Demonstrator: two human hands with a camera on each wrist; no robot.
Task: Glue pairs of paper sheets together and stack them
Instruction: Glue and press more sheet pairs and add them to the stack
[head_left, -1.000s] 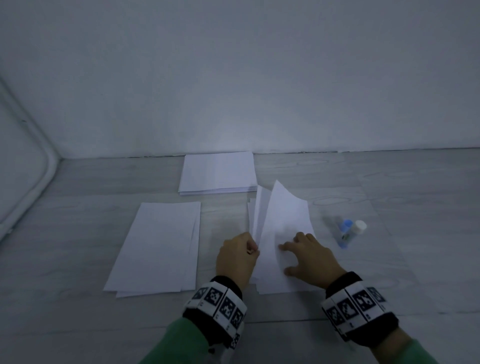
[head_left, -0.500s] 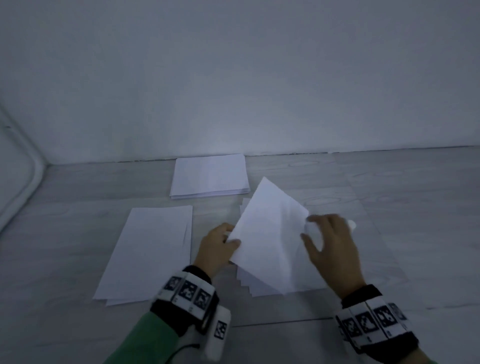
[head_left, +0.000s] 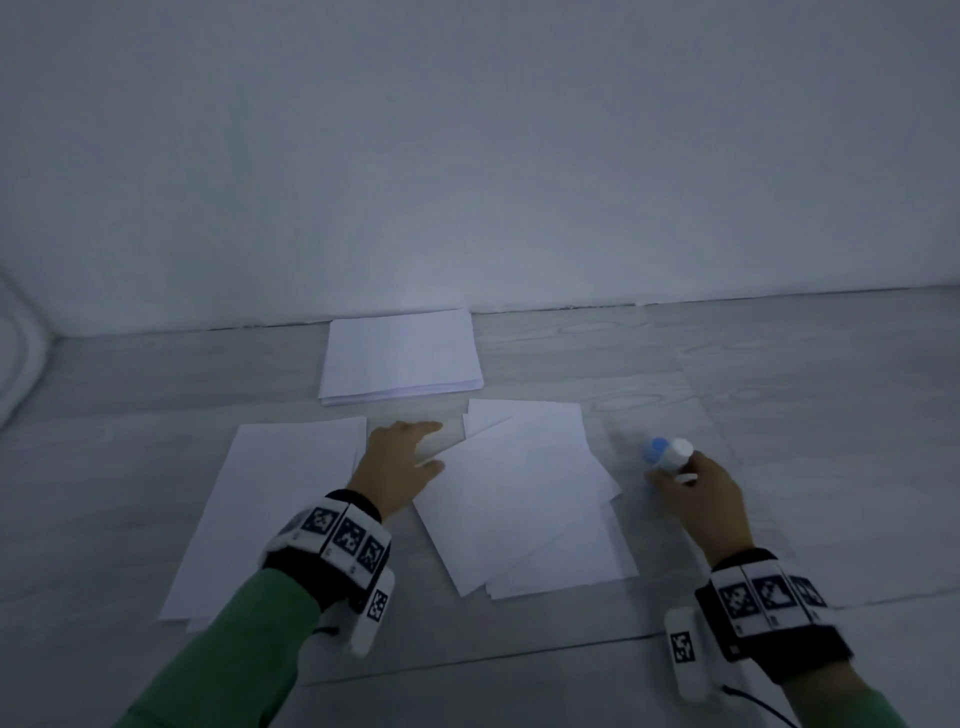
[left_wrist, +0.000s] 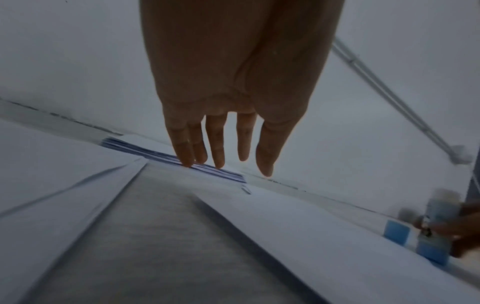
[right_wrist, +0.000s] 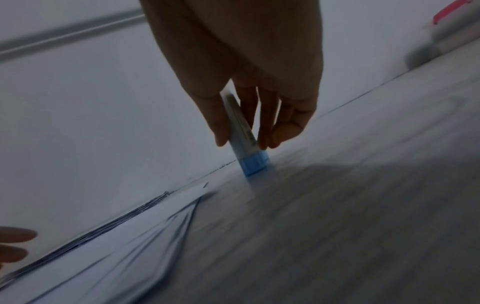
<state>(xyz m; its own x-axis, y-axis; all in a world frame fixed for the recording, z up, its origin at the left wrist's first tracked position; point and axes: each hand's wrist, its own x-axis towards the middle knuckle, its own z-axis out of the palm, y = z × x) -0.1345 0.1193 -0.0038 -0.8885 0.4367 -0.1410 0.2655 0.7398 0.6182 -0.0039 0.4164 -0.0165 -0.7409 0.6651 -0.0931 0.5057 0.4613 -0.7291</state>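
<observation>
Nearest: fanned loose sheets (head_left: 524, 499), top sheet skewed. Left of them, left hand (head_left: 397, 467) with straight, slightly spread fingers. Right of them, right hand (head_left: 701, 499) pinching glue stick (head_left: 667, 453). Left, 1 flat pile (head_left: 275, 499); beyond, neat stack (head_left: 400, 356).

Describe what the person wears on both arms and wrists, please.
Both arms have green sleeves. Each wrist carries a black band faced with white tiles printed with black square-pattern markers. A white camera module with its own marker hangs beside each band, with a thin black cable. The hands are bare.
</observation>
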